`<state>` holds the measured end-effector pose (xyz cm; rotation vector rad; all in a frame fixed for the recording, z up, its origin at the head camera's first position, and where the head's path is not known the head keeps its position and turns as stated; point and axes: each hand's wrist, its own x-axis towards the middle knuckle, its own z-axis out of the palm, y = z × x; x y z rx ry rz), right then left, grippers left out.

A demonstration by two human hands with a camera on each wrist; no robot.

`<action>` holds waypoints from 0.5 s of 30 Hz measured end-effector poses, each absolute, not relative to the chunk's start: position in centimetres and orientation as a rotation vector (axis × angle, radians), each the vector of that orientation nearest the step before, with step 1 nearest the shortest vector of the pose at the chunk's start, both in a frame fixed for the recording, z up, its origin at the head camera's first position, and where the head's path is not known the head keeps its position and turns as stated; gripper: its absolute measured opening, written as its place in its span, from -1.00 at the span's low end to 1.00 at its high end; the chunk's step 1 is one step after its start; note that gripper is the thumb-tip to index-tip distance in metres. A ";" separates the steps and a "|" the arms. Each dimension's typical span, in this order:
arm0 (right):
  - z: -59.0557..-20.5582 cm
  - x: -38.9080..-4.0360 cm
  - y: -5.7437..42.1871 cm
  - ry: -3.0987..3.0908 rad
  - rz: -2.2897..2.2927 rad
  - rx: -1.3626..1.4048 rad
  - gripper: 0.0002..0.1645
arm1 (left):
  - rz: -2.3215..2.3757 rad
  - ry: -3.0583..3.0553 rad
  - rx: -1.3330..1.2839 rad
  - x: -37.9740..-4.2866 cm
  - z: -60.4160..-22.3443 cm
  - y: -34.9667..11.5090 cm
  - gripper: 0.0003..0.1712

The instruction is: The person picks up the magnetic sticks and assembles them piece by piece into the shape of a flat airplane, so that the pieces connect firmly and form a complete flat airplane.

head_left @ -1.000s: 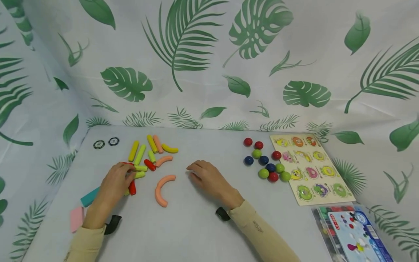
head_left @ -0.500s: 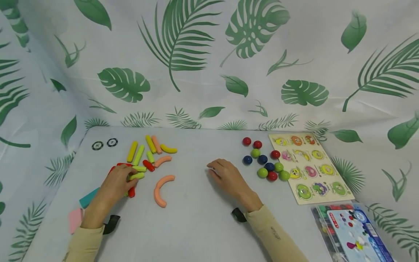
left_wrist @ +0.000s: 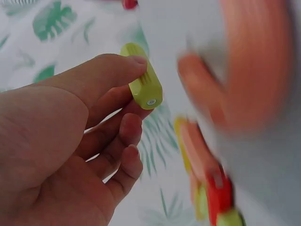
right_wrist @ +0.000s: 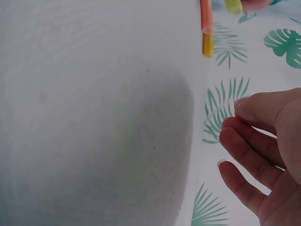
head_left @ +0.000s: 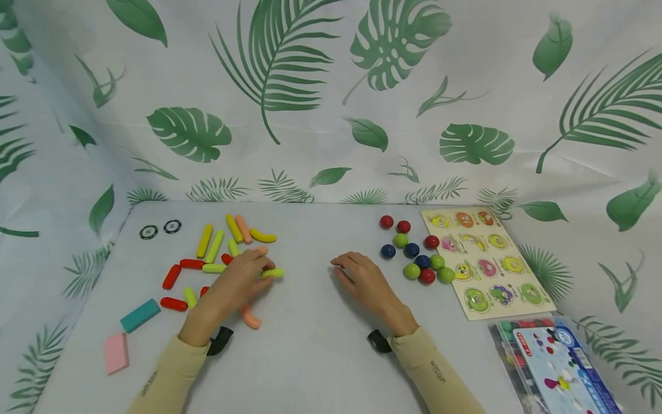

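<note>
My left hand point(head_left: 235, 286) pinches a short lime-green plastic stick point(left_wrist: 142, 77) between thumb and fingers, above the left half of the table. In the head view one end of it juts out to the right of the fingers. Beneath this hand, partly covered, lies a curved salmon-coloured piece point(head_left: 250, 317). My right hand point(head_left: 364, 284) holds nothing; its fingers are loosely bent near the middle of the table. In the right wrist view the right hand point(right_wrist: 263, 146) shows thumb and fingers apart from any object.
Red sticks point(head_left: 172, 276), lime and yellow sticks point(head_left: 204, 241) lie at left, near a teal block point(head_left: 140, 315), a pink block point(head_left: 116, 353) and two black-and-white discs point(head_left: 148, 232). At right are several coloured balls point(head_left: 411, 250), a fruit puzzle board point(head_left: 487, 267) and a plastic case point(head_left: 553, 368).
My left hand has lifted the lime stick from among the red and green pieces and carried it right. My right hand has shifted right.
</note>
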<state>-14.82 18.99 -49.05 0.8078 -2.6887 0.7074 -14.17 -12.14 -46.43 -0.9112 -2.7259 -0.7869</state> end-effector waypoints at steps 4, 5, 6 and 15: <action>-49.1 -14.8 19.0 -2.691 0.707 0.800 -0.79 | -0.722 -2.666 -1.058 -14.4 -46.9 -10.2 -0.74; -49.1 -14.8 19.0 -2.694 0.707 0.798 -0.79 | -0.703 -2.664 -1.076 -14.5 -47.0 -10.0 -0.74; -49.0 -14.8 19.0 -2.699 0.707 0.794 -0.79 | -0.680 -2.668 -1.082 -14.5 -47.2 -9.7 -0.74; -48.8 -14.8 19.2 -2.726 0.721 0.785 -0.77 | -0.657 -2.768 -1.017 -14.3 -47.8 -9.5 -0.76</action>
